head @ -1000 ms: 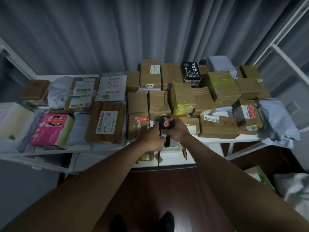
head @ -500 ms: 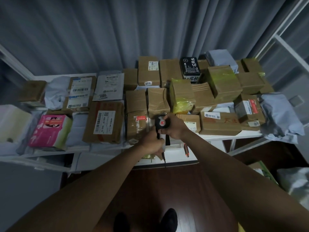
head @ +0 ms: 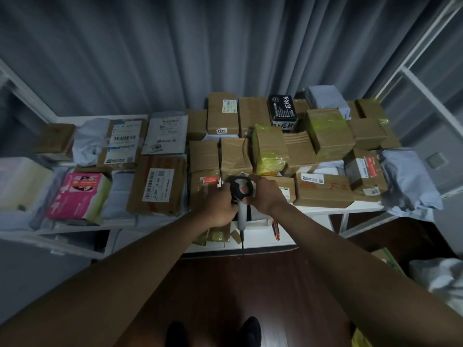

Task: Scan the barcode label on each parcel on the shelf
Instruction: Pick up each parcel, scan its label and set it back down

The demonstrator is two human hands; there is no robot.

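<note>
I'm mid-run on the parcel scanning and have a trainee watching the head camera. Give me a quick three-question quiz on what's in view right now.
1. True or false: both hands are on the barcode scanner.
2. Multiple choice: the pink box lies at the A) left end of the shelf, B) right end, C) on the floor.
3. Fill in: the white sticker on the front of the upright brown parcel at the back reads ____.

Key
1. True: the left hand grips the handle and the right hand holds the head.
2. A.
3. 2214.
</note>
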